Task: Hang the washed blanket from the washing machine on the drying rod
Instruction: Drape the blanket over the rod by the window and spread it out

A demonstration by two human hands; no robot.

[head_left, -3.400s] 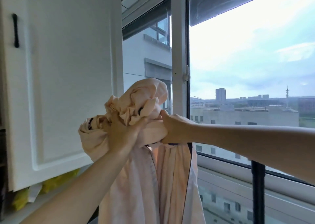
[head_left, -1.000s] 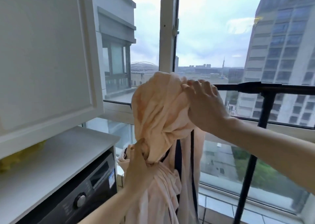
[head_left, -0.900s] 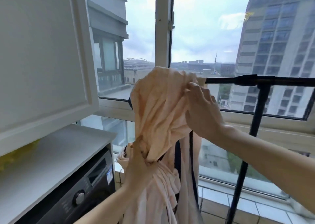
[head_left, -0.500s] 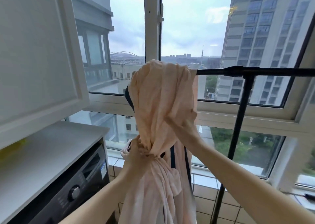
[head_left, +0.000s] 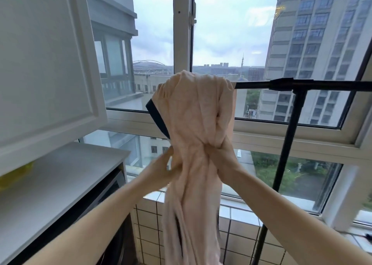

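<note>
Soft grey daylight comes in through the window (head_left: 183, 33) ahead, and the cloudy sky is the brightest patch. The cabinet door (head_left: 40, 63) at the left edge sits in flat shade, with no hard shadows. A pale glare smears the glass at the upper right. The blanket (head_left: 196, 123) blurs toward its lower end, as does the left hand (head_left: 164, 165). Straight frames lean near the corners.
</note>
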